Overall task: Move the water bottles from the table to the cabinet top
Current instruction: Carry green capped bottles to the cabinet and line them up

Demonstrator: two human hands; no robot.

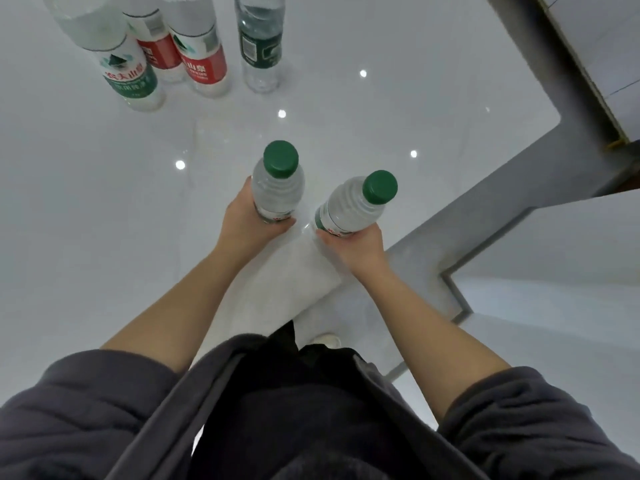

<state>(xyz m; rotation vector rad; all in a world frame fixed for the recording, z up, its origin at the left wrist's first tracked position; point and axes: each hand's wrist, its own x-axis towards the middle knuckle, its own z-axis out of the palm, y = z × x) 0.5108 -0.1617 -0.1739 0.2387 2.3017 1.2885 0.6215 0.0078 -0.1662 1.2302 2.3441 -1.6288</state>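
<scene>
I hold two clear water bottles with green caps above a glossy white surface (86,209). My left hand (247,225) grips the lower body of the left bottle (277,187), which stands upright. Gripped low by my right hand (356,249), the right bottle (358,204) tilts to the right. At the far edge stand several more bottles: one with a green label (130,81), two with red labels (204,64) (157,51), and one with a dark green label (259,50).
The white surface ends in a rounded corner (550,116) at the right. Beyond it runs a grey floor strip (502,209), then another white surface (571,271) at lower right. A wall edge (554,46) shows at top right.
</scene>
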